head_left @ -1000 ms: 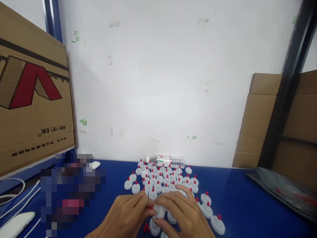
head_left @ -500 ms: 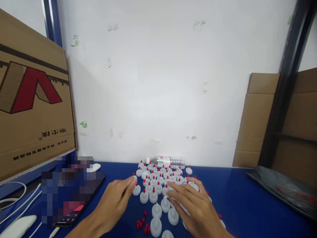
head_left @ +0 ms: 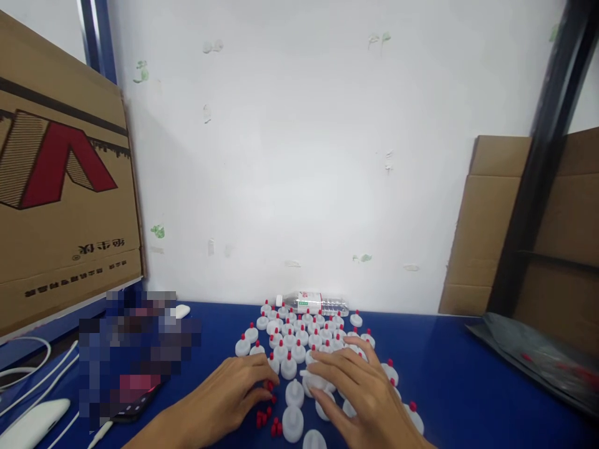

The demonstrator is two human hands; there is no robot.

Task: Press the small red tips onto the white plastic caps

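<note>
My left hand (head_left: 236, 394) is closed, thumb and forefinger pinched on a small red cap (head_left: 270, 386). Other loose red caps (head_left: 262, 418) lie just below its fingertips on the blue table. With curled fingers, my right hand (head_left: 362, 393) grips a white nozzle lid (head_left: 316, 380), tilted so that its bare spout points left. Part of that lid is hidden by the fingers. Beyond both hands stand several white lids with red tips (head_left: 289, 368). Nearer to me are white lids with uncapped spouts (head_left: 293, 424), some partly covered by my right hand.
A clear plastic bottle (head_left: 322, 304) lies on its side against the wall, behind the lids. On the left are a partly blurred phone (head_left: 133, 408), white cables and a large cardboard box (head_left: 70, 249). A grey plastic bag (head_left: 524, 355) sits at the right.
My left hand has come down and nearer, from the capped lids at the left to the loose red caps, and pinches one. My right hand has tilted its white lid, turning the spout leftward.
</note>
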